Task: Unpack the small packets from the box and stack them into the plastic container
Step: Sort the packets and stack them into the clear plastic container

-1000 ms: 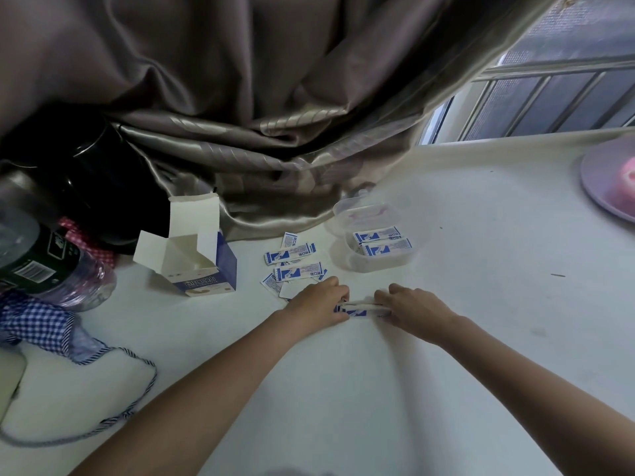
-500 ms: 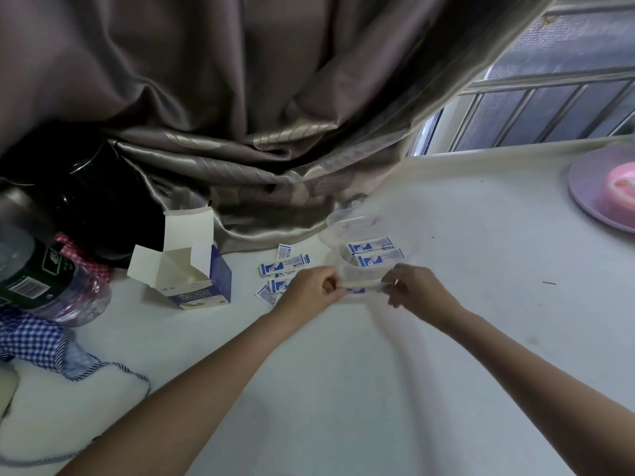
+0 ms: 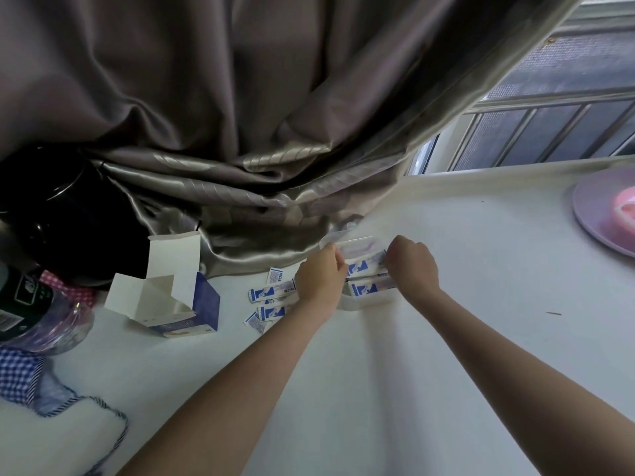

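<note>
Two hands' grips, left hand (image 3: 321, 276) and right hand (image 3: 412, 266), pinching one packet (image 3: 364, 267) over container (image 3: 366, 302).

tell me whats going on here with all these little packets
A person is moving small packets from an opened box into a clear plastic container. Both hands, left hand and right hand, are at the container, lowering a packet held by its ends onto those already inside. Several loose packets lie on the table between box and container, not yet packed.
</note>
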The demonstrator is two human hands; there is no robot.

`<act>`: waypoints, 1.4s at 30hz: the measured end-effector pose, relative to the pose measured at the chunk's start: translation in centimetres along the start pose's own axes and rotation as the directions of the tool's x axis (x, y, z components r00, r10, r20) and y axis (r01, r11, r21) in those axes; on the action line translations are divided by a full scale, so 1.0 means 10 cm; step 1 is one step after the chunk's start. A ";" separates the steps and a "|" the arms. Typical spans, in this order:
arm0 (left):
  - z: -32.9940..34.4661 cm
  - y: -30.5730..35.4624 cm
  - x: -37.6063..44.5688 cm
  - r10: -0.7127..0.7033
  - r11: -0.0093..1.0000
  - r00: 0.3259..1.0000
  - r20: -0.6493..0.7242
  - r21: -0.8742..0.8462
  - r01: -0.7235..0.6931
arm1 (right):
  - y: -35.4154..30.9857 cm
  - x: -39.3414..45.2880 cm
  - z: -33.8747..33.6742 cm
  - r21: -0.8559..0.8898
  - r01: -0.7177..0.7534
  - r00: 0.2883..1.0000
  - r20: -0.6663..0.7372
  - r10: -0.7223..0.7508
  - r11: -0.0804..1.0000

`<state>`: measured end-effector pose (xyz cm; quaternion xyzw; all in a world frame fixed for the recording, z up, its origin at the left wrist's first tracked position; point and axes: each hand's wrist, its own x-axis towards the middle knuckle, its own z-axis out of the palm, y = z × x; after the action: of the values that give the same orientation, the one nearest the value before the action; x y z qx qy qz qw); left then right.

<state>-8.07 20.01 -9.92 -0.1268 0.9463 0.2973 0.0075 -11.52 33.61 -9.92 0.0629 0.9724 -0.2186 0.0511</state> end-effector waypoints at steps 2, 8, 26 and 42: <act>0.01 0.04 0.03 0.075 0.987 0.997 0.024 0.139 -0.078 | 0.01 -0.01 0.02 -0.047 0.014 1.000 0.011 -0.013 0.999; 0.02 0.10 0.08 0.202 0.881 0.971 0.127 0.409 -0.237 | 0.06 -0.03 0.10 -0.276 0.186 0.981 -0.003 -0.194 0.943; -0.33 -1.40 -0.36 0.197 0.928 0.888 0.416 0.214 -0.306 | -0.41 -0.82 0.97 -0.161 0.797 0.598 0.347 -0.722 0.583; -0.11 -1.23 -0.47 0.213 0.968 0.887 0.409 0.035 -0.248 | 0.02 -0.94 0.76 -0.159 0.766 0.642 0.174 -0.746 0.622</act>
<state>-0.45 10.75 -15.45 0.0506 0.9446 0.2749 0.1719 -1.63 29.61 -15.68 -0.3678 0.9229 -0.1142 0.0052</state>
